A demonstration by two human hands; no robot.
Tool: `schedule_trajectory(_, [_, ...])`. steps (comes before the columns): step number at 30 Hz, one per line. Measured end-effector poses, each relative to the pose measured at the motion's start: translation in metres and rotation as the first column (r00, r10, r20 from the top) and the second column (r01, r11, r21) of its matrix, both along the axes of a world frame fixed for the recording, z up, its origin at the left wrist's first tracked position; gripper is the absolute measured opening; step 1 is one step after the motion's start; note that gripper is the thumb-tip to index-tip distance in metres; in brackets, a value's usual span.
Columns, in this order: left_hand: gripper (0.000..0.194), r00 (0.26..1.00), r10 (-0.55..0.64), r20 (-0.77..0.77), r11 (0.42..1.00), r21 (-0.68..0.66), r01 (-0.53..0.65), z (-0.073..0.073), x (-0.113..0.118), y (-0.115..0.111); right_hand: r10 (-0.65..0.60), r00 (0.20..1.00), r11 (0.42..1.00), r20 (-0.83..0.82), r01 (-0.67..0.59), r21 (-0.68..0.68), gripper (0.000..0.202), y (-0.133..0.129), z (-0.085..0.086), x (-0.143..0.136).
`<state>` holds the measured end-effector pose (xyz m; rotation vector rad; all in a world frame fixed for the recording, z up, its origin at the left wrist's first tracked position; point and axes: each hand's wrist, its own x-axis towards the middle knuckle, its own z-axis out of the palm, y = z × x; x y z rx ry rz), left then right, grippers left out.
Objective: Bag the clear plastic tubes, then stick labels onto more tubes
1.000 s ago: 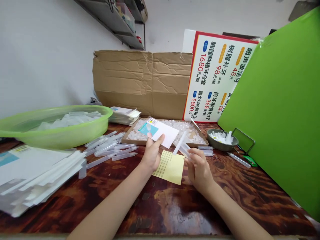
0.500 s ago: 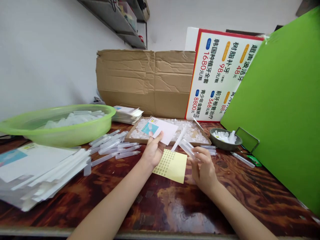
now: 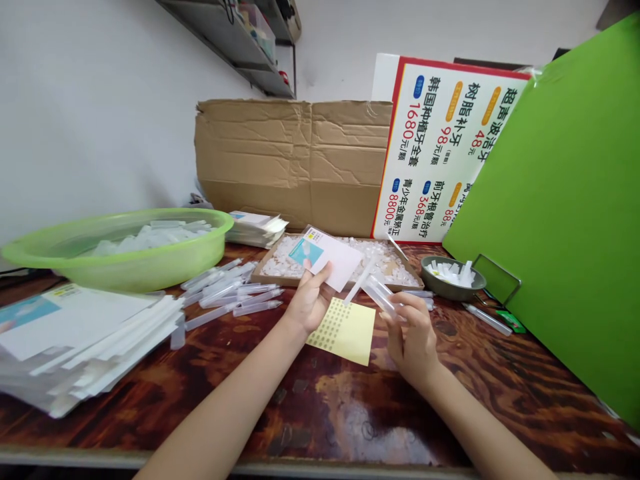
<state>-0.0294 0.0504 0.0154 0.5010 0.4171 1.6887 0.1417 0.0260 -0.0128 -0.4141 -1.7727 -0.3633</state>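
Observation:
My left hand point(image 3: 311, 303) is closed on a white card packet point(image 3: 337, 263) with a blue picture at one end, held tilted above the table. In my right hand point(image 3: 414, 333), the fingers pinch clear plastic tubes point(image 3: 380, 293), their far ends pointing towards the packet. A narrow white strip point(image 3: 359, 283) lies between the packet and the tubes; I cannot tell what it is attached to. Below the hands, a yellow sheet of small dark-printed stickers point(image 3: 350, 333) rests on the table.
Behind the hands is a shallow cardboard tray point(image 3: 260, 275) of small clear pieces. Loose tubes point(image 3: 220, 290), a green basin point(image 3: 150, 267) and a stack of packets point(image 3: 90, 333) stand left. A grey bowl point(image 3: 450, 288) and green panel point(image 3: 560, 233) are right.
Both hands have shifted slightly right with the packet and the tubes. Their holds look the same.

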Motion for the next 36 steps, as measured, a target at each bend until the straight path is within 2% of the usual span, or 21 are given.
schedule_trajectory(7, [0.053, 0.998, -0.027, -0.061, 0.997, 0.064, 0.031, -0.002, 0.001, -0.003, -0.001, 1.000, 1.000, -0.020, 0.001, -0.003, 0.030, 0.000, 0.000, 0.001])
schedule_trajectory(14, [0.040, 0.991, -0.063, -0.114, 0.997, 0.034, 0.067, -0.001, 0.003, -0.004, 0.007, 0.999, 1.000, -0.033, -0.008, -0.015, 0.032, 0.000, 0.000, 0.002])
schedule_trajectory(18, [0.049, 0.985, -0.016, -0.169, 0.996, 0.079, 0.030, 0.003, 0.002, -0.007, 0.010, 0.999, 0.998, 0.048, -0.013, 0.068, 0.033, 0.000, 0.000, 0.001])
schedule_trajectory(22, [0.052, 0.961, -0.046, -0.274, 0.990, 0.113, 0.079, 0.004, 0.004, -0.011, 0.022, 0.989, 0.989, 0.149, -0.043, 0.144, 0.029, -0.001, 0.001, 0.000])
schedule_trajectory(25, [0.044, 0.947, -0.077, -0.311, 0.986, 0.114, 0.118, 0.002, 0.006, -0.013, 0.030, 0.982, 0.995, 0.188, -0.048, 0.091, 0.025, -0.001, 0.001, -0.002])
schedule_trajectory(28, [0.038, 0.943, -0.176, -0.284, 0.980, 0.039, 0.195, -0.001, 0.011, -0.015, 0.035, 0.983, 0.999, 0.180, -0.035, -0.004, 0.023, -0.002, 0.001, -0.003])
schedule_trajectory(31, [0.032, 0.941, -0.265, -0.212, 0.964, -0.053, 0.260, -0.004, 0.020, -0.019, -0.011, 0.985, 1.000, 0.173, 0.012, -0.008, 0.024, -0.001, 0.000, -0.002])
schedule_trajectory(34, [0.014, 0.967, -0.231, -0.107, 0.967, -0.132, 0.216, -0.002, 0.026, -0.020, -0.086, 0.975, 0.996, 0.207, 0.082, 0.028, 0.037, 0.000, -0.001, 0.001])
schedule_trajectory(36, [0.011, 0.979, -0.204, -0.033, 0.963, -0.189, 0.194, 0.002, 0.025, -0.018, -0.116, 0.967, 0.993, 0.228, 0.106, 0.060, 0.047, 0.000, -0.001, 0.002])
